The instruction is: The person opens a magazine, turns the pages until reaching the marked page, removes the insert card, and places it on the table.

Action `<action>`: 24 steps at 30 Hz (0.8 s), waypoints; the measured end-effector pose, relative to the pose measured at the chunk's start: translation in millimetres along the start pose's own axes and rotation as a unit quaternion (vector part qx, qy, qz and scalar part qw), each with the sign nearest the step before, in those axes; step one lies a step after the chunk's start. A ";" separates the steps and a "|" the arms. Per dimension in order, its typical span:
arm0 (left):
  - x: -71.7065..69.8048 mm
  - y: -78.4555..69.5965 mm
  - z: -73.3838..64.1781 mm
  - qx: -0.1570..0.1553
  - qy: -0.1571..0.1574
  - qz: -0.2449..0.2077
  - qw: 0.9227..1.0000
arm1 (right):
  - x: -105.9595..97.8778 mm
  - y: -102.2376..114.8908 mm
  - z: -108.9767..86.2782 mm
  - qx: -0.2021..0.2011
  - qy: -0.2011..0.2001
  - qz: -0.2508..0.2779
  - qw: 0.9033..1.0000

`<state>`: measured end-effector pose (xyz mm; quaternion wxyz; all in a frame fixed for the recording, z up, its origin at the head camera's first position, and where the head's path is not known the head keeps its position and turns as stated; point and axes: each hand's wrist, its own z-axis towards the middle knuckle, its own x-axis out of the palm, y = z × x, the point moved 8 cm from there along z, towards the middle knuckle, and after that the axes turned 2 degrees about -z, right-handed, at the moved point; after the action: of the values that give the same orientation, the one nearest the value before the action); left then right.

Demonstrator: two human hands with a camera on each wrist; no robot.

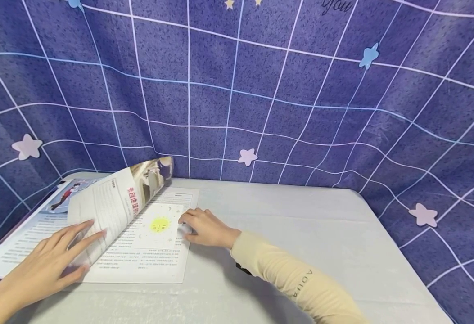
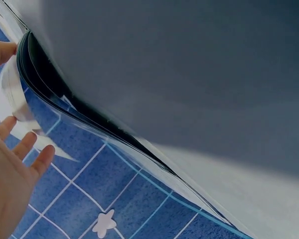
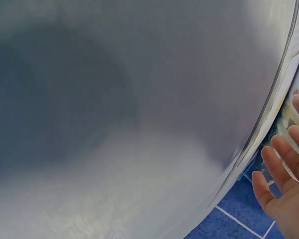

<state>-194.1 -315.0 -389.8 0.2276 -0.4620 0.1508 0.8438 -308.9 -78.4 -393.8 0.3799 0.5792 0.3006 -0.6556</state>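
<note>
An open magazine (image 1: 164, 267) with printed text lies on the table's left side. One of its leaves (image 1: 111, 198) is lifted and curls over, showing red characters and a photo along the far edge. My left hand (image 1: 52, 256) rests its spread, straight fingers on the near part of this leaf. On the right page lies a white card (image 1: 145, 240) with a yellow sun face. My right hand (image 1: 206, 228) is at the card's right edge, fingers loosely bent and thumb apart from them. In the right wrist view its fingers (image 3: 276, 167) are spread beside the magazine's edge.
A pale grey cloth covers the table (image 1: 293, 225), reaching past the magazine to the right and the front. Behind and at both sides hangs a blue curtain (image 1: 220, 90) with grid lines and stars. The left page (image 1: 30, 238) carries a picture of a figure in red.
</note>
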 end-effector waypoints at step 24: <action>4.3 4.8 -5.5 -0.011 0.025 0.010 1.000 | 12.3 -25.3 23.5 0.058 0.034 0.016 0.998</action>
<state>-194.6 -320.5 -396.1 0.2097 -0.4843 0.1519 0.8357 -343.3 -86.3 -403.7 0.3457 0.6268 0.2656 -0.6458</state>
